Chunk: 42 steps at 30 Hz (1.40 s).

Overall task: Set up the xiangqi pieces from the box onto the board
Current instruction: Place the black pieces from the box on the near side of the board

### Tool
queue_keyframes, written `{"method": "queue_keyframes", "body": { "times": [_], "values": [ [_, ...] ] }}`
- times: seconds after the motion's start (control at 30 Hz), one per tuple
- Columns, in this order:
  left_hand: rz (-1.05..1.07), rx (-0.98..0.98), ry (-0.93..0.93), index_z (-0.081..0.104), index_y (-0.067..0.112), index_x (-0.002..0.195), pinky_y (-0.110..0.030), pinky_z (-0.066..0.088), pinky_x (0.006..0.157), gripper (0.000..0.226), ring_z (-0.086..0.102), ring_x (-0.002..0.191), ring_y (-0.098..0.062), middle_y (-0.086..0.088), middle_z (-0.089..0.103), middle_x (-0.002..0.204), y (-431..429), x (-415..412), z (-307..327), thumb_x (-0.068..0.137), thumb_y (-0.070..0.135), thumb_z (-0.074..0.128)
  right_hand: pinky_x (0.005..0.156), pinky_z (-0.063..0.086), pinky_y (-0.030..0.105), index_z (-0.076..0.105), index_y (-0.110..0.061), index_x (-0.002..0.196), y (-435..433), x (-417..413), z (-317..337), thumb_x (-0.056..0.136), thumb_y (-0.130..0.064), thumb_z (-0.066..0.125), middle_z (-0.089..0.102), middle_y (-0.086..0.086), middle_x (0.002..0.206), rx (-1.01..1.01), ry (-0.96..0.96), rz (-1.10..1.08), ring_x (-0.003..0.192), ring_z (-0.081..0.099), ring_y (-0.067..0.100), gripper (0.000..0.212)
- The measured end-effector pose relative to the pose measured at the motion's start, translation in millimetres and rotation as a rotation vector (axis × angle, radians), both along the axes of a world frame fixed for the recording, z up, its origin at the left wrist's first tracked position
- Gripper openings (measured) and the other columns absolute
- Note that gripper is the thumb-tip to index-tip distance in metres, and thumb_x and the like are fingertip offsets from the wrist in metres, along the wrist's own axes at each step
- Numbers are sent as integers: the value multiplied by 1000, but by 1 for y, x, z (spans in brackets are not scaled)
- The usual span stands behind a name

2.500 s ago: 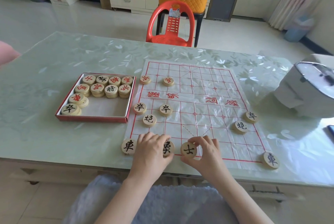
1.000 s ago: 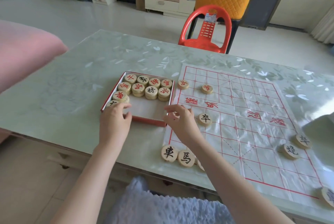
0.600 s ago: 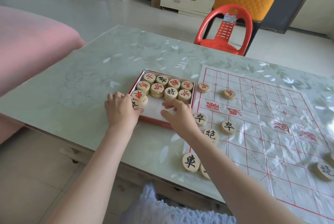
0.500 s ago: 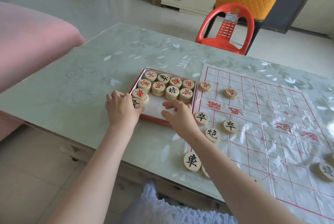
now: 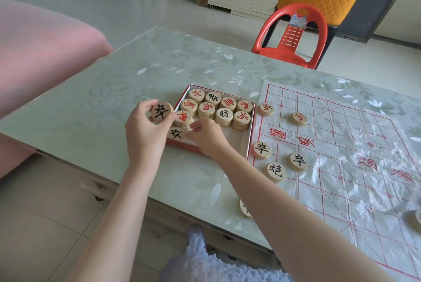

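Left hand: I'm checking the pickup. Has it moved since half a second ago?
Yes. The left hand has lifted a black-marked piece up from the box, near its left wall.

The pieces [image 5: 224, 115] look like pale smooth wood; the board [image 5: 355, 168] is a glossy, crinkled plastic sheet (the table cover [image 5: 159, 65] shines too).

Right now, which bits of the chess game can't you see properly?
All in the head view:
- A piece at the near edge of the board: the right forearm covers most of it, so its character is unreadable.
- A piece at the right: cut off by the frame edge.
- Lower pieces in the box: stacked under others, faces hidden.
- The piece by the right hand: whether it is gripped is unclear.
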<state>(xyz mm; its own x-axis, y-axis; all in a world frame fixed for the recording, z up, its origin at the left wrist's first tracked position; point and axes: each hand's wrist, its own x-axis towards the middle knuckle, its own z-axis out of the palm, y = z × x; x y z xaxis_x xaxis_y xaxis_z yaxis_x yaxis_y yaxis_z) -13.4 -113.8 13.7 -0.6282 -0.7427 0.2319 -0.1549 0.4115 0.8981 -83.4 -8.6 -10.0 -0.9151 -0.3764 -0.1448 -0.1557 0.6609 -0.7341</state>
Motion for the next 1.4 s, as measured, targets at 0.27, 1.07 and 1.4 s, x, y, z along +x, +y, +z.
{"method": "queue_keyframes", "body": {
  "times": [0.27, 1.07, 1.4],
  "values": [
    [-77, 76, -76, 62, 14, 113, -22, 43, 83, 45, 61, 97, -15, -3, 66, 110, -7, 8, -21, 70, 18, 76, 73, 39, 29, 61, -6, 105, -35, -9, -12, 79, -27, 62, 65, 15, 110, 123, -122, -104, 107, 58, 33, 34],
    [-394, 131, -3, 62, 23, 108, -7, 47, 76, 39, 61, 94, -4, 7, 65, 106, 66, -8, 1, 72, 17, 75, 67, 57, 21, 56, -14, 124, 84, 11, 32, 82, 3, 62, 65, 12, 86, -641, -434, -49, 62, 63, 15, 46],
    [-693, 233, -69, 61, 25, 109, -22, 50, 84, 40, 63, 100, -8, 7, 66, 107, 172, -22, 5, 72, 18, 76, 83, 53, 34, 59, -21, 118, 206, 23, 40, 72, 3, 70, 64, 9, 110, -428, -200, -145, 85, 62, 18, 52]
  ]
}}
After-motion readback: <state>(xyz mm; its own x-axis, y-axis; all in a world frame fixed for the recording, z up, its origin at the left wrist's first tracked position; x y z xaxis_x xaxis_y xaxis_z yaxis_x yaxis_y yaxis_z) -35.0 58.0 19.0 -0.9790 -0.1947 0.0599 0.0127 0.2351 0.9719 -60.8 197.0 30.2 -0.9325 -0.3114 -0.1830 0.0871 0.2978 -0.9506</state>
